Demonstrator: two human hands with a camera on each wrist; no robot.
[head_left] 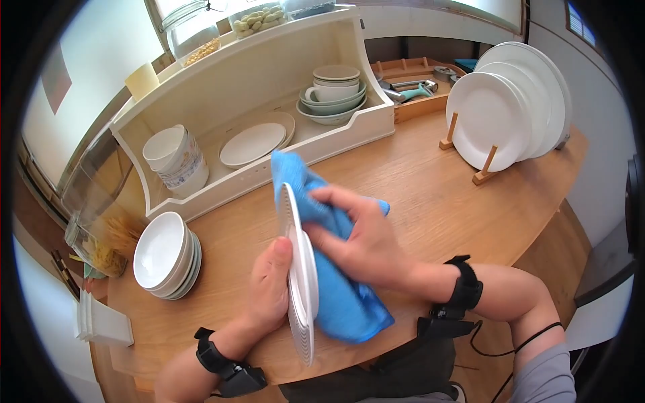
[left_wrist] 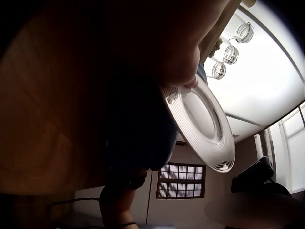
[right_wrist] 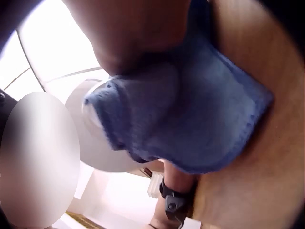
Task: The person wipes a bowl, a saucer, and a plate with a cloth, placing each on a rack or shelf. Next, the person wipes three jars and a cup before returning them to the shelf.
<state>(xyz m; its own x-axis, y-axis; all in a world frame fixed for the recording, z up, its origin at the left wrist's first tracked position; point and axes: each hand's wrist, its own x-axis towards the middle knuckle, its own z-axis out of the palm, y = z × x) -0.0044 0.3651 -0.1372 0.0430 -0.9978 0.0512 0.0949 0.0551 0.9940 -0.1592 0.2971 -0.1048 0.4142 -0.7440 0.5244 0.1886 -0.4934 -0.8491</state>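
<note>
A white plate with a ribbed rim (head_left: 304,289) stands nearly edge-on above the table's front part in the head view. My left hand (head_left: 269,285) grips it by the edge, the thumb lying along the ribbed side. On the plate's other side, my right hand (head_left: 366,245) holds a blue cloth (head_left: 353,312) against it, index finger and thumb bent over the fabric. Much of the cloth hangs below the hand. From the left wrist, the plate's ribbed rim (left_wrist: 205,148) shows tilted. In the right wrist view the cloth (right_wrist: 205,114) covers part of the plate.
At left stands a stack of small dishes (head_left: 161,252) beside a white holder (head_left: 107,321). A cream shelf (head_left: 269,181) behind carries bowls (head_left: 176,161), flat plates (head_left: 254,144) and a cup (head_left: 329,93). Large plates (head_left: 490,114) stand in a wooden rack (head_left: 485,168) at right.
</note>
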